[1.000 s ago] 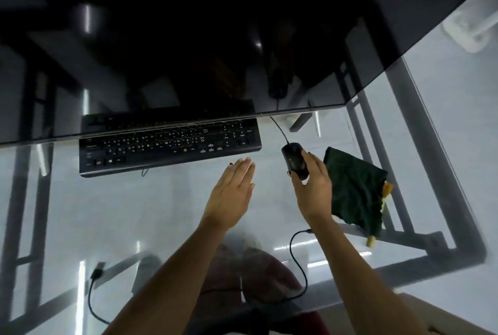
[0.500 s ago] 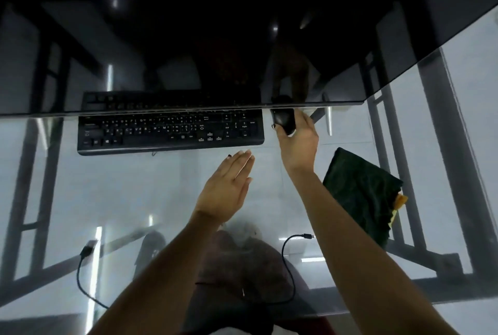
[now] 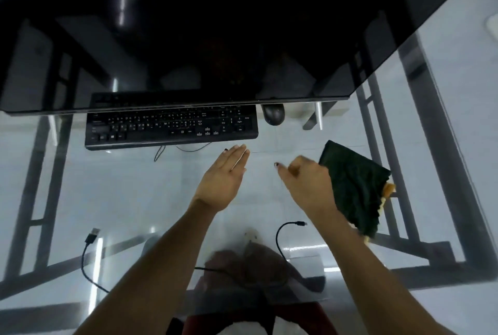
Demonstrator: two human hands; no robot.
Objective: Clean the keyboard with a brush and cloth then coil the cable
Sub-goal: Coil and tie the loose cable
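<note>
The black keyboard (image 3: 172, 127) lies on the glass table (image 3: 113, 194), partly under the monitor's lower edge. Its thin cable (image 3: 188, 149) loops out from the front edge. A dark green cloth (image 3: 353, 186) lies at the right and covers a brush, of which only tan bits (image 3: 388, 189) stick out. My left hand (image 3: 225, 177) hovers flat with straight fingers just in front of the keyboard's right end. My right hand (image 3: 307, 182) is beside the cloth's left edge, fingers loosely curled, thumb out, holding nothing.
A black mouse (image 3: 273, 115) sits right of the keyboard under the big dark monitor (image 3: 188, 38). A cable with a USB plug (image 3: 93, 235) lies front left. Another black cable (image 3: 279, 237) curves front centre. The table's metal frame (image 3: 420, 108) shows through the glass.
My right hand carried the mouse forward, set it down beside the keyboard under the monitor, let go and pulled back to the cloth. The left hand has stayed roughly in place.
</note>
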